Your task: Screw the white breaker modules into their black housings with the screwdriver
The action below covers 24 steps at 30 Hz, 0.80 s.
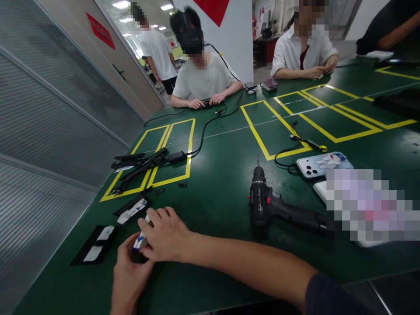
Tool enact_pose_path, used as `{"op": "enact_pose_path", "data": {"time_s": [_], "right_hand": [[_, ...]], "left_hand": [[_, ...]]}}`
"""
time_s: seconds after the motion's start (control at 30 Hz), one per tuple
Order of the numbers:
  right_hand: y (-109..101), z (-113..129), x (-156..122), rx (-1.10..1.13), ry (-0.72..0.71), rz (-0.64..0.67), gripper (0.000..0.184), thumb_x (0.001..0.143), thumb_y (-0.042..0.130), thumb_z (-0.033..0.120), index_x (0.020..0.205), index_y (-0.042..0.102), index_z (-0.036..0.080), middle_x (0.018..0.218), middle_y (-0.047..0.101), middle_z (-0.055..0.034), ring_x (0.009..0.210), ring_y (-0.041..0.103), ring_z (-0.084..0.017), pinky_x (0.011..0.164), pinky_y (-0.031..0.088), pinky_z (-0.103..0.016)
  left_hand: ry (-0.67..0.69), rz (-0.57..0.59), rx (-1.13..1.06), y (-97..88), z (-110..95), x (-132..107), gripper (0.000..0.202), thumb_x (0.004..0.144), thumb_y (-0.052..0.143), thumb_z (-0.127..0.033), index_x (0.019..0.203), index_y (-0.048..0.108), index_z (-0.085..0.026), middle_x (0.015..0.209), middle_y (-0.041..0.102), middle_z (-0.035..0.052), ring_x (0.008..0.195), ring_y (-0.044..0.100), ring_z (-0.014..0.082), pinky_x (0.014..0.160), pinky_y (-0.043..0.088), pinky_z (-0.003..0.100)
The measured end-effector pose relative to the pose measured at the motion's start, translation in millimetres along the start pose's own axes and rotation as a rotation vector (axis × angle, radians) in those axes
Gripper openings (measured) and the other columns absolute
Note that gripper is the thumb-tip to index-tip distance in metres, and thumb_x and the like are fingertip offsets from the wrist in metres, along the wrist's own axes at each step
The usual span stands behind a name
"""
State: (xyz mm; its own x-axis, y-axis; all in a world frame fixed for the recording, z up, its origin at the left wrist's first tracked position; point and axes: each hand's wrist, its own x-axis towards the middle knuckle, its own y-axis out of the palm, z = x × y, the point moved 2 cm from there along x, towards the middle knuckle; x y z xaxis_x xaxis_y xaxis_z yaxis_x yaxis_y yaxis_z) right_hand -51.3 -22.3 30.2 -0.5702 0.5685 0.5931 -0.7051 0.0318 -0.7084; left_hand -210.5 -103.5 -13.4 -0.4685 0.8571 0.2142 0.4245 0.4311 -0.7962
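Both my hands meet low and left of centre, over the green table. A small white-and-blue object (pixel 140 242), box-like and mostly covered by fingers, sits between them; its exact kind is hidden. My left hand (pixel 131 267) curls round it from below and the left. From above, my right hand (pixel 166 236) lies over it with bent fingers. Just beyond my hands is a black piece with a white-and-blue paper (pixel 131 211) on it. To their left lies a flat black sheet (pixel 78 253) bearing white strips (pixel 98 246).
A black cordless drill (pixel 260 199) lies right of centre, its bit pointing away. Beyond it are a phone (pixel 323 165) and cables (pixel 285 157). Black tool-like parts (pixel 144 166) lie across yellow tape outlines (pixel 190 148). Across the table sit a person wearing a headset (pixel 203 83) and others.
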Motion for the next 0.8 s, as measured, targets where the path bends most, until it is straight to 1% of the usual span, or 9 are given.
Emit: {"op": "enact_pose_path", "data": {"time_s": [0.1, 0.17, 0.27, 0.37, 0.47, 0.53, 0.6, 0.67, 0.8], "right_hand": [[1.0, -15.3, 4.0, 0.045, -0.053, -0.018, 0.059, 0.087, 0.062, 0.052, 0.127, 0.046, 0.011, 0.124, 0.042, -0.0102, 0.107, 0.043, -0.024, 0.096, 0.037, -0.037], [-0.6, -33.6, 8.8, 0.046, 0.017, -0.052, 0.055, 0.092, 0.057, 0.05, 0.13, 0.044, 0.013, 0.125, 0.043, -0.0079, 0.108, 0.042, -0.021, 0.098, 0.037, -0.033], [-1.7, -66.3, 14.9, -0.098, 0.186, -0.062, 0.048, 0.095, 0.054, 0.04, 0.133, 0.044, 0.012, 0.129, 0.04, -0.0094, 0.114, 0.038, -0.022, 0.101, 0.034, -0.032], [5.3, -91.3, 18.3, -0.184, 0.308, -0.046, 0.053, 0.093, 0.06, 0.032, 0.135, 0.042, 0.007, 0.134, 0.034, -0.0166, 0.118, 0.034, -0.028, 0.1, 0.034, -0.039], [18.0, -102.0, 23.5, -0.224, 0.395, -0.023, 0.05, 0.092, 0.057, 0.02, 0.135, 0.041, 0.001, 0.128, 0.037, -0.022, 0.108, 0.039, -0.029, 0.091, 0.039, -0.042], [25.2, -103.7, 29.1, -0.245, 0.44, -0.008, 0.044, 0.093, 0.051, 0.013, 0.134, 0.043, 0.0, 0.118, 0.044, -0.0217, 0.099, 0.043, -0.028, 0.085, 0.041, -0.042], [29.8, -104.5, 34.4, -0.256, 0.478, 0.003, 0.036, 0.094, 0.047, 0.01, 0.129, 0.049, 0.001, 0.108, 0.047, -0.0202, 0.095, 0.043, -0.028, 0.082, 0.042, -0.042], [32.5, -105.7, 37.7, -0.255, 0.489, 0.017, 0.027, 0.095, 0.046, 0.009, 0.119, 0.057, 0.003, 0.103, 0.049, -0.0185, 0.094, 0.043, -0.028, 0.08, 0.042, -0.043], [35.2, -109.6, 38.3, -0.239, 0.449, 0.062, 0.017, 0.093, 0.051, 0.011, 0.093, 0.067, 0.007, 0.097, 0.05, -0.016, 0.093, 0.043, -0.028, 0.079, 0.042, -0.042]], "left_hand": [[0.033, -0.022, 0.002, -1.2, -6.0, -3.0, 0.091, 0.062, 0.072, -0.046, 0.141, 0.035, -0.022, 0.132, 0.054, 0.0145, 0.111, 0.059, 0.0334, 0.094, 0.049, 0.046], [0.066, -0.012, 0.048, -1.3, -9.7, -4.5, 0.087, 0.065, 0.07, -0.049, 0.142, 0.036, -0.025, 0.131, 0.055, 0.0127, 0.111, 0.059, 0.0335, 0.095, 0.048, 0.048], [0.117, -0.011, 0.111, -1.4, -15.0, -5.7, 0.073, 0.07, 0.067, -0.05, 0.136, 0.046, -0.026, 0.128, 0.058, 0.0099, 0.11, 0.06, 0.0321, 0.097, 0.047, 0.046], [0.169, -0.029, 0.133, -1.7, -20.9, -6.2, 0.07, 0.072, 0.066, -0.05, 0.134, 0.047, -0.024, 0.128, 0.057, 0.0098, 0.113, 0.058, 0.0318, 0.098, 0.046, 0.045], [0.249, -0.023, 0.158, -1.2, -30.1, -6.4, 0.074, 0.074, 0.063, -0.05, 0.138, 0.041, -0.02, 0.133, 0.052, 0.0132, 0.118, 0.053, 0.0335, 0.1, 0.043, 0.047], [0.302, -0.027, 0.176, -1.1, -37.6, -6.4, 0.078, 0.075, 0.061, -0.05, 0.141, 0.036, -0.017, 0.138, 0.046, 0.0155, 0.124, 0.048, 0.0344, 0.103, 0.04, 0.049], [0.345, -0.033, 0.183, -0.9, -43.9, -6.5, 0.078, 0.076, 0.061, -0.049, 0.141, 0.036, -0.016, 0.14, 0.044, 0.016, 0.127, 0.045, 0.0338, 0.106, 0.037, 0.048], [0.36, -0.039, 0.173, -0.4, -46.4, -6.4, 0.072, 0.076, 0.063, -0.047, 0.137, 0.041, -0.018, 0.137, 0.048, 0.0141, 0.124, 0.048, 0.0315, 0.106, 0.038, 0.045], [0.28, -0.108, 0.178, 1.3, -40.8, -6.1, 0.066, 0.072, 0.067, -0.048, 0.129, 0.049, -0.02, 0.122, 0.06, 0.0106, 0.109, 0.06, 0.03, 0.099, 0.046, 0.044]]}}
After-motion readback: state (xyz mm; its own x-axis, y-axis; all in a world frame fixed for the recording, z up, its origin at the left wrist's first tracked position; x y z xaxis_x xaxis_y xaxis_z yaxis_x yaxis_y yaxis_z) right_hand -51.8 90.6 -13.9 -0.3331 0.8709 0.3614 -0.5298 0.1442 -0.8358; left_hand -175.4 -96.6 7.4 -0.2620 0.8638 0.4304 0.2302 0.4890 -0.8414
